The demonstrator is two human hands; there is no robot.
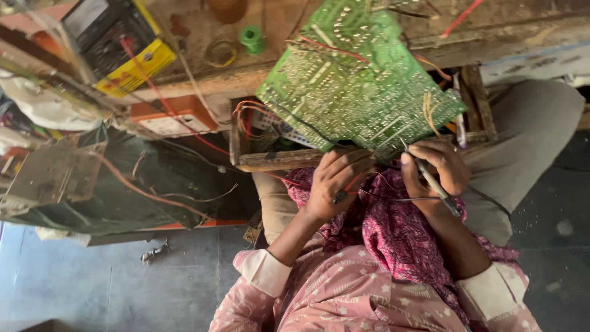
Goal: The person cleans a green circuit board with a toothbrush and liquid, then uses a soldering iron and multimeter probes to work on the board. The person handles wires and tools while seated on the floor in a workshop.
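A large green circuit board (353,80), solder side up, leans over an open wooden drawer (270,161) at the workbench edge. My left hand (335,181) grips the board's near edge from below, with thin wires running through its fingers. My right hand (436,169) holds a slim metal soldering iron (433,184) like a pen, its tip touching the board's lower edge. Red, black and yellow wires hang off the board. A pink patterned cloth (399,233) lies across my lap under both hands.
On the wooden bench stand a yellow-and-black multimeter (117,43), a green spool (252,38) and an orange-and-white box (169,118). A dark green cloth (123,190) with loose wires and a bare metal chassis (52,175) fills the left. Small pliers (153,252) lie on the grey floor.
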